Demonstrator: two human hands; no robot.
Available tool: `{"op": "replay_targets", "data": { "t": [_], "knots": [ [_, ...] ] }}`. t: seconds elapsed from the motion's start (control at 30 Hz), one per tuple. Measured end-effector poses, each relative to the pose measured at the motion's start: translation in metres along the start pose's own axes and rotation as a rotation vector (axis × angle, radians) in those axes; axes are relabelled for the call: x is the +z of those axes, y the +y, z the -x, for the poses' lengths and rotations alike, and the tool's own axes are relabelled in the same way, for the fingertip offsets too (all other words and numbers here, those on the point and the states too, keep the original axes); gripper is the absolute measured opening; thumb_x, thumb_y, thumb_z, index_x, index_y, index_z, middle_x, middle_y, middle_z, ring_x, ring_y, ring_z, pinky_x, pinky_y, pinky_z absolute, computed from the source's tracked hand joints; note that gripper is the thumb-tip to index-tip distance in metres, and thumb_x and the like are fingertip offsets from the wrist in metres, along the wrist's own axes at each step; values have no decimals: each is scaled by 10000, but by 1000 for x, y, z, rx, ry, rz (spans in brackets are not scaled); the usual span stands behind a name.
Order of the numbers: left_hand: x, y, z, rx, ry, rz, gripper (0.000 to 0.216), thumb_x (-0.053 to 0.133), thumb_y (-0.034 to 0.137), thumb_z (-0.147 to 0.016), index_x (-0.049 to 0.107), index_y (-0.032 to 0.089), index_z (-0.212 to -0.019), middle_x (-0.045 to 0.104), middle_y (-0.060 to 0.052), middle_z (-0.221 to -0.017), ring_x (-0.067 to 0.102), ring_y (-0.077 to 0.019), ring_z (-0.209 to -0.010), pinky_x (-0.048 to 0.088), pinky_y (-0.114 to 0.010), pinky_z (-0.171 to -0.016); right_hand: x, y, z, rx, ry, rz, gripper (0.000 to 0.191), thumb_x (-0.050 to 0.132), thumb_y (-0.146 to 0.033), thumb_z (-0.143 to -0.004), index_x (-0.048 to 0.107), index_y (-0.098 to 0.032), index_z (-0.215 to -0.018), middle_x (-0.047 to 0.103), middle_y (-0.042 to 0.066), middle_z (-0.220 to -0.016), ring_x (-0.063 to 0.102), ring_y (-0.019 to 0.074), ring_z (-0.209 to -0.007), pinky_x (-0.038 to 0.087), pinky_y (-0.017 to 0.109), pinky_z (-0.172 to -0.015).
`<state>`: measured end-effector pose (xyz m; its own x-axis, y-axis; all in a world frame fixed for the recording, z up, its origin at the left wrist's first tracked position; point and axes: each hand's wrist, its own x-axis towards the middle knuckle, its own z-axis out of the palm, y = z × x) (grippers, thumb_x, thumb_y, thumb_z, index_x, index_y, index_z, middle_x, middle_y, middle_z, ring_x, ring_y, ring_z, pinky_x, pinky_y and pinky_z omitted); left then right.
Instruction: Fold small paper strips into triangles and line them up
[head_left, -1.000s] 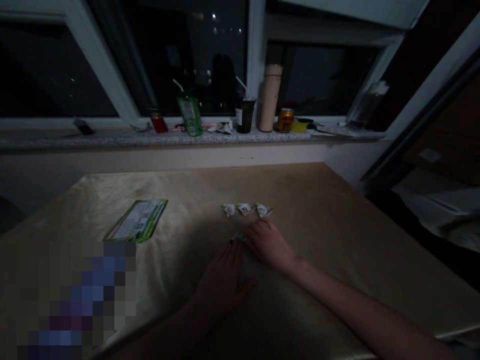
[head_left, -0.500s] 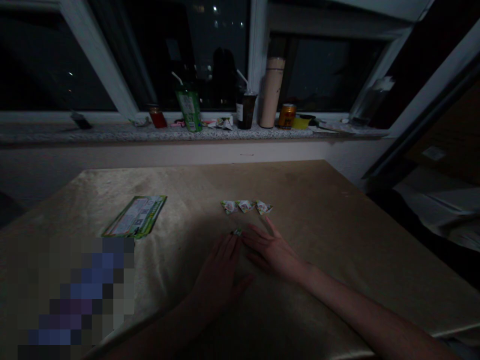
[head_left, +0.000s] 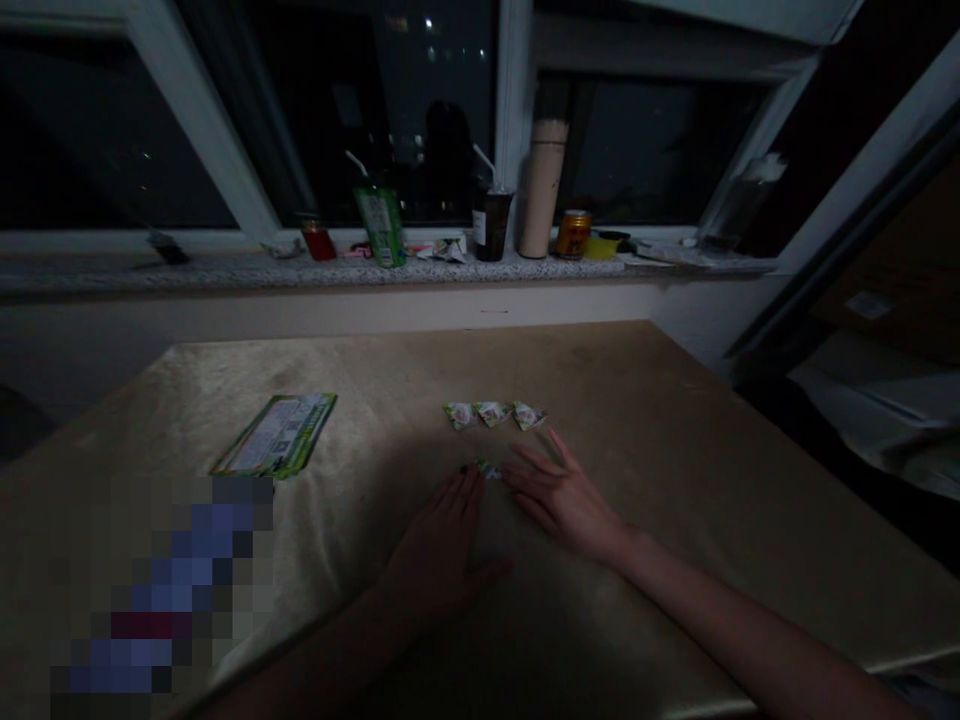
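My left hand (head_left: 442,535) lies flat on the cloth-covered table, its fingertips at the left edge of a small green and white paper piece (head_left: 489,469). On the other side of that piece is my right hand (head_left: 553,492), fingers spread and pointing left. Both hands partly cover the piece, so its full shape is hidden. Just beyond the hands, three small triangular folded papers sit in a row: a left one (head_left: 460,414), a middle one (head_left: 492,412) and a right one (head_left: 529,415). My right thumb or finger tip comes close to the right one.
Green printed sheets (head_left: 279,435) lie at the left of the table (head_left: 600,370). A pixelated blue area covers the lower left. Along the windowsill (head_left: 450,270) stand a green carton (head_left: 382,225), a dark cup with a straw (head_left: 491,225), a tall pink flask (head_left: 544,190) and an orange can (head_left: 574,235).
My right hand has shifted slightly right, away from my left hand, with its fingers more spread. More of the green and white piece now shows between them.
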<state>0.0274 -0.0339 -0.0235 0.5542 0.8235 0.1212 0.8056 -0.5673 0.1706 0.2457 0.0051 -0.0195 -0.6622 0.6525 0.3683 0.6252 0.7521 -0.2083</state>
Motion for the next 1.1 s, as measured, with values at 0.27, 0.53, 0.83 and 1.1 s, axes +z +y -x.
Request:
{"op": "replay_targets", "data": {
  "t": [0.27, 0.53, 0.83, 1.1],
  "knots": [
    [-2, 0, -1, 17, 0, -17, 825, 491, 609, -810, 335, 48, -1395, 341, -216, -1452, 337, -328, -1327, 331, -459, -1055, 1, -2, -3, -54, 29, 143, 290, 438, -270, -950, 613, -191, -1167, 652, 42, -1182, 398, 218, -1308, 135, 561, -1144],
    [-8, 6, -6, -10, 7, -34, 785, 517, 601, -805, 361, 107, -1394, 361, -186, -1450, 378, -325, -1303, 342, -452, -1044, 2, -5, -8, -101, 9, 196, 270, 464, -253, -936, 640, -159, -1117, 671, 71, -1139, 447, 235, -1270, 188, 547, -1134],
    [-5, 7, -6, -8, 18, -69, 772, 499, 594, -810, 395, 70, -1367, 390, -200, -1429, 388, -322, -1298, 337, -437, -1050, -4, -1, -3, -34, 16, 63, 353, 447, -304, -947, 531, -197, -1272, 584, 36, -1285, 392, 202, -1313, 129, 515, -1154],
    [-2, 6, -2, -29, 49, -129, 689, 415, 541, -878, 414, 44, -1355, 408, -197, -1418, 391, -306, -1298, 324, -433, -1062, 3, -4, -11, -30, 3, 13, 278, 426, -241, -956, 623, -235, -1151, 677, 22, -1138, 483, 191, -1245, 26, 565, -1143]
  ]
}}
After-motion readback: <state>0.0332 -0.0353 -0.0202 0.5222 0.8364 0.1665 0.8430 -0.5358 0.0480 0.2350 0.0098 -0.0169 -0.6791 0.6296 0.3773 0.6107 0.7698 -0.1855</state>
